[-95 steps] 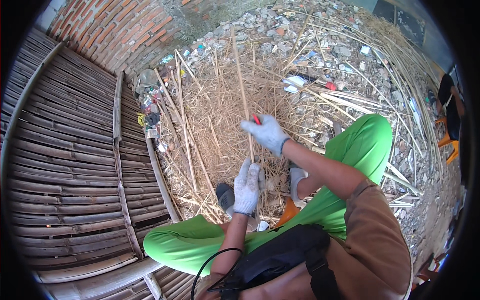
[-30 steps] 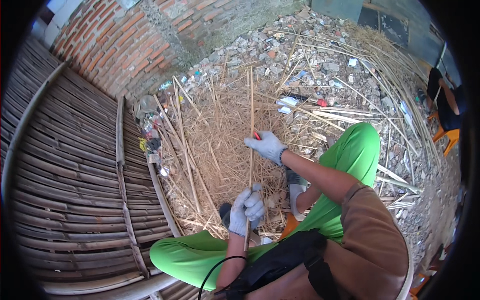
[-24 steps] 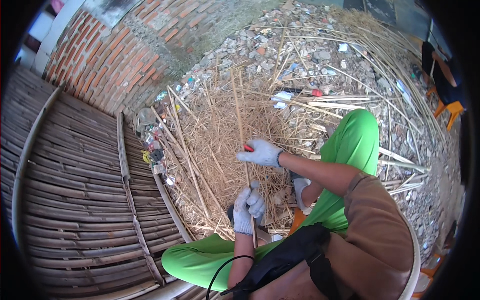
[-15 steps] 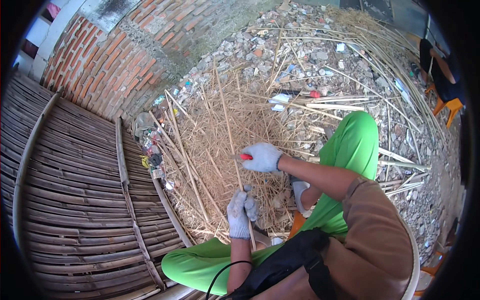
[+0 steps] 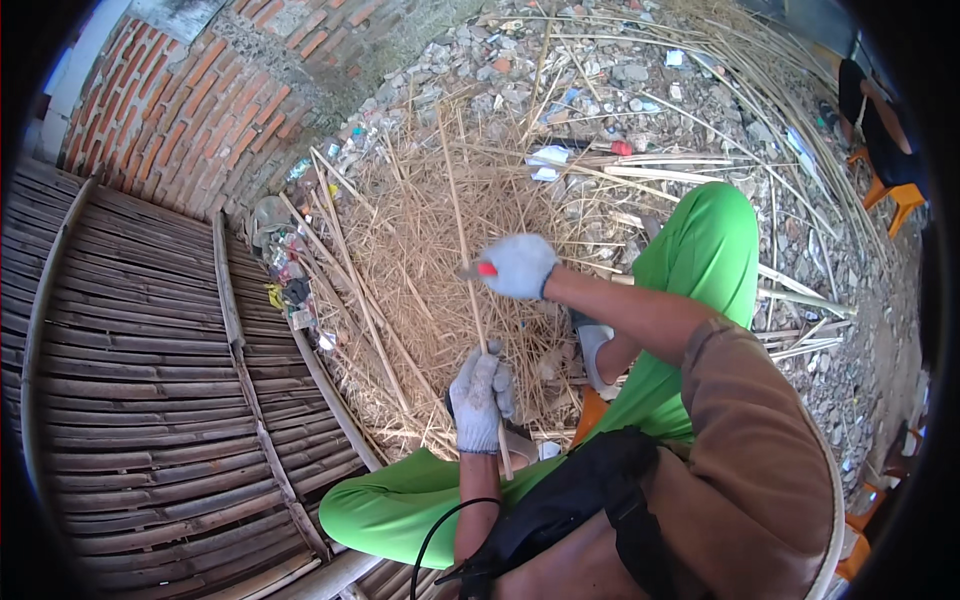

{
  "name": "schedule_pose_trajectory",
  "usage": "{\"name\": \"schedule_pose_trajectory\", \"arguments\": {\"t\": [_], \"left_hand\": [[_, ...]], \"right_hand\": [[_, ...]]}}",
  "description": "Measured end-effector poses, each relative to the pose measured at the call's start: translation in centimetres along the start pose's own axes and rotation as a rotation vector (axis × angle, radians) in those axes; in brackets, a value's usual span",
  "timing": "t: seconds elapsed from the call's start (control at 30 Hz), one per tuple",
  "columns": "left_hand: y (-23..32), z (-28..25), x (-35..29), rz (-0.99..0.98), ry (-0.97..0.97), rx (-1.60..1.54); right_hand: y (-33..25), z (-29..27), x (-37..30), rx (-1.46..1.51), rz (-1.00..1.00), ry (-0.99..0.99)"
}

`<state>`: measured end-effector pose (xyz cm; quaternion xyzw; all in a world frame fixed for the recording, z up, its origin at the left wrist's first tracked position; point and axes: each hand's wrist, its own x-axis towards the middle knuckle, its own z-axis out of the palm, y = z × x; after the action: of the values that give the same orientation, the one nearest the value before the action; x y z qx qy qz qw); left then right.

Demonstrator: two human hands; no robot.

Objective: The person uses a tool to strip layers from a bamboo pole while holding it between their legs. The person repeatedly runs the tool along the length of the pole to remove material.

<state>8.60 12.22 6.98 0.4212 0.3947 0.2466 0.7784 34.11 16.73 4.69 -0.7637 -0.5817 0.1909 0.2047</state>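
My left hand (image 5: 478, 398), in a pale knitted glove, is closed round the lower part of a long thin bamboo strip (image 5: 459, 210). The strip runs from near my lap away over the pile of shavings. My right hand (image 5: 521, 267), gloved too, grips a knife (image 5: 486, 269) by its red handle. Its short blade lies against the strip, some way above my left hand. Pale bamboo shavings (image 5: 420, 240) heap up under both hands.
Several bamboo strips lie left of the heap. A slatted bamboo panel (image 5: 150, 400) fills the left side, below a brick wall (image 5: 180, 100). Rubble (image 5: 640, 75) and long bamboo lengths spread at the far right. Another person sits on an orange stool (image 5: 893, 200) there.
My right hand and the knife have shifted slightly away from me along the strip. The whole view has tilted a little, moving the surroundings up and left.
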Motion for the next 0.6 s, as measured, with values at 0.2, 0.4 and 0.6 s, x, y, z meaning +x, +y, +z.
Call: {"name": "schedule_pose_trajectory", "arguments": {"t": [0.2,0.4,0.6], "left_hand": [[-0.1,0.4,0.1,-0.002,-0.026,-0.013],[0.3,0.1,-0.2,-0.004,-0.020,-0.032],[-0.3,0.2,-0.1,-0.010,-0.018,-0.014]], "right_hand": [[1.4,-0.3,1.3,-0.093,0.018,0.042],[0.0,-0.8,0.2,-0.060,-0.015,0.014],[1.2,0.5,0.8,-0.073,-0.055,0.041]]}}
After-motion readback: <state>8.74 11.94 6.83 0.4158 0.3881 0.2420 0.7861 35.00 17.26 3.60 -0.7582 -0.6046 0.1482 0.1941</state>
